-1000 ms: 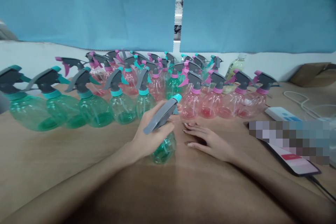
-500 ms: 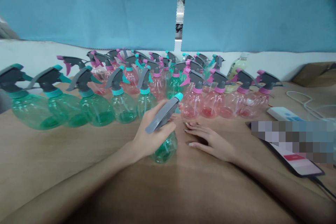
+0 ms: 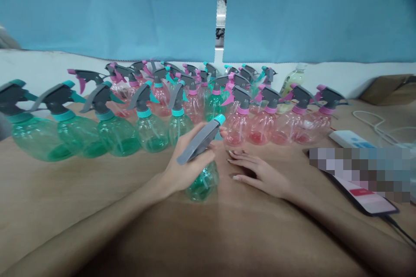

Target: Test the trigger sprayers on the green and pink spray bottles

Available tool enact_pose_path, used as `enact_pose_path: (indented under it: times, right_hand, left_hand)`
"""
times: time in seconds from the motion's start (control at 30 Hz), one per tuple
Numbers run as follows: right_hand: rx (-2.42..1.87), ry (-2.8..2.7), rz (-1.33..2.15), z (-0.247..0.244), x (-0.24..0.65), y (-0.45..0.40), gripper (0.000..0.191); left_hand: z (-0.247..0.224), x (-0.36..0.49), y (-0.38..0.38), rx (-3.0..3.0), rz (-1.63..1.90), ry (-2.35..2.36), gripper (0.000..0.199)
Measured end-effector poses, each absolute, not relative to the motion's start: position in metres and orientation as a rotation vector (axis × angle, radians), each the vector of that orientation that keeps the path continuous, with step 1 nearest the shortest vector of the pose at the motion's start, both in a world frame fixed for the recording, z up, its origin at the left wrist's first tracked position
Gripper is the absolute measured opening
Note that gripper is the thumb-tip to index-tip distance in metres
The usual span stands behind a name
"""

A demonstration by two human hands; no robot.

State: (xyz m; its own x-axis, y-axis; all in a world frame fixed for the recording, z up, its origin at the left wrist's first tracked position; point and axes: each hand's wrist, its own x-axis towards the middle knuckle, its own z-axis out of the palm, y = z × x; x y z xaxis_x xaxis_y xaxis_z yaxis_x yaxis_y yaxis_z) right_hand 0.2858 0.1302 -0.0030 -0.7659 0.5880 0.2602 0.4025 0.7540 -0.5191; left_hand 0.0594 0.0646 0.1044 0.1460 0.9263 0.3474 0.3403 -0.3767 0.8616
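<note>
My left hand (image 3: 186,162) is wrapped round the neck of a green spray bottle (image 3: 203,184) with a grey head and a turquoise nozzle. The bottle's head points forward and to the right; its neck is hidden by my fingers. Beside it, my right hand (image 3: 260,173) rests palm down on the table (image 3: 156,225) with fingers stretched out and holds nothing. Left of my hands stands a row of green spray bottles (image 3: 118,136) with turquoise collars. Pink spray bottles (image 3: 238,130) with pink collars stand in a row just beyond my right hand.
More pink and green spray bottles (image 3: 195,104) crowd behind the front rows, before a blue curtain (image 3: 130,13). On the right lie a phone (image 3: 370,203) with a cable, a white power strip (image 3: 351,139), a white cord and a brown object (image 3: 386,90). A drink bottle (image 3: 292,80) stands behind.
The view has shifted very slightly. My left hand still grips the green spray bottle, and my right hand stays flat on the table.
</note>
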Motion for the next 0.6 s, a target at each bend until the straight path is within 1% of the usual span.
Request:
enact_pose_path:
  times: [0.27, 0.6]
  right_hand:
    - [-0.755, -2.571, 0.588, -0.0038, 0.2859, 0.1307, 0.050]
    - [-0.757, -2.585, 0.520, -0.0008, 0.2842, 0.1289, 0.051]
  left_hand:
    - [0.1035, 0.0575, 0.0637, 1.838, 1.228, 1.228, 0.011]
    - [0.1017, 0.0576, 0.0600, 1.839, 1.251, 1.200, 0.012]
